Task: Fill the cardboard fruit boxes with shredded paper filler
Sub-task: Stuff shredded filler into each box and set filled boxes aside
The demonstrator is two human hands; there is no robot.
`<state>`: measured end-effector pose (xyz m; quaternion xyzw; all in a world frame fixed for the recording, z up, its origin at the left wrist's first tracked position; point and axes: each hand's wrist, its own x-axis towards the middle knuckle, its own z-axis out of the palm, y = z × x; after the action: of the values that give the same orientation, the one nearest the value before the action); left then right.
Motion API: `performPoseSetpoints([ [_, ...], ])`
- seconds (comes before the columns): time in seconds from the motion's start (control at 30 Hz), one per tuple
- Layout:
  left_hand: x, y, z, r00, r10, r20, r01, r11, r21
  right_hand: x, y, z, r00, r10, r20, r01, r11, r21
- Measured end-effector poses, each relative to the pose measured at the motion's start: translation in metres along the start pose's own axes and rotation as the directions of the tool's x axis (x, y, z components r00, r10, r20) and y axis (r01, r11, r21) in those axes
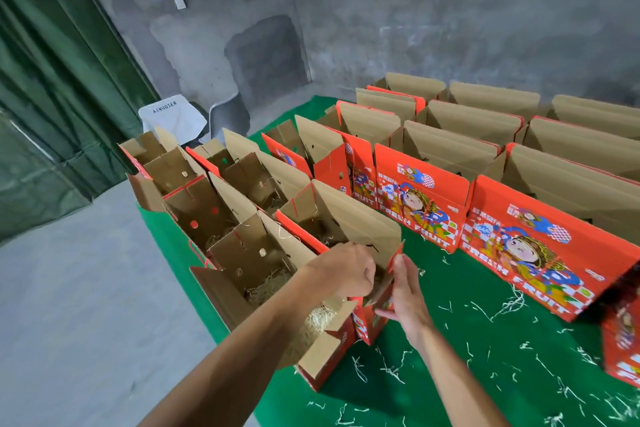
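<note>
1. A green table cover (450, 340) carries rows of open red cardboard fruit boxes (420, 198).
2. Shredded paper filler (320, 317) lies inside the nearest boxes.
3. The left hand (343, 270) reaches into one box, fingers hidden, grip unclear.
4. The right hand (405, 291), fingers straight, presses that box's end flap (393, 267).

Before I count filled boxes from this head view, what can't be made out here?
- Fill level of the box under the left hand: hidden by the hand and the tall flap.
- What the left hand's fingers hold: turned away, inside the box.
- Insides of the far rows: raised brown flaps block them.
- Box at the right edge: cut off by the frame.
- Right hand: flat against the box's end; its palm side is unseen.
</note>
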<state>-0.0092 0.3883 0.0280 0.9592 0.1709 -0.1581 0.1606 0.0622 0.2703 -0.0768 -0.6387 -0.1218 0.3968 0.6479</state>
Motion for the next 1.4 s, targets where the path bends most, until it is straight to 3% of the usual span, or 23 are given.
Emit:
performPoseSetpoints([
  [0.37,0.014,-0.049,-0.018,0.990,-0.089,-0.111,0.096,0.994,0.059,0.063,0.010,0.035,0.996,0.092,0.011,-0.091,0.991,-0.103],
  [0.63,0.028,-0.095,-0.039,0.960,-0.222,-0.170,0.240,0.966,0.093,0.094,-0.003,0.074,0.989,0.088,0.117,-0.078,0.993,-0.089],
  [0.87,0.040,-0.125,-0.051,0.941,-0.271,-0.203,0.301,0.943,0.138,0.117,-0.014,0.095,0.991,0.086,0.105,-0.077,0.993,-0.093],
  [1.03,0.042,-0.128,-0.042,0.950,-0.243,-0.197,0.263,0.961,0.082,0.124,-0.008,0.096,0.990,0.097,0.099,-0.086,0.991,-0.106],
  [1.13,0.043,-0.127,-0.049,0.964,-0.217,-0.157,0.204,0.975,-0.093,0.124,-0.014,0.088,0.993,0.083,0.078,-0.064,0.972,-0.224],
  [1.23,0.056,-0.122,-0.067,0.941,-0.174,-0.290,0.104,0.965,-0.241,0.126,-0.031,0.077,0.999,0.001,0.036,0.010,0.952,-0.304],
  [1.4,0.109,-0.127,-0.084,0.824,-0.167,-0.542,0.100,0.983,-0.152,0.146,-0.071,0.069,0.992,-0.099,0.075,0.116,0.954,-0.277],
])
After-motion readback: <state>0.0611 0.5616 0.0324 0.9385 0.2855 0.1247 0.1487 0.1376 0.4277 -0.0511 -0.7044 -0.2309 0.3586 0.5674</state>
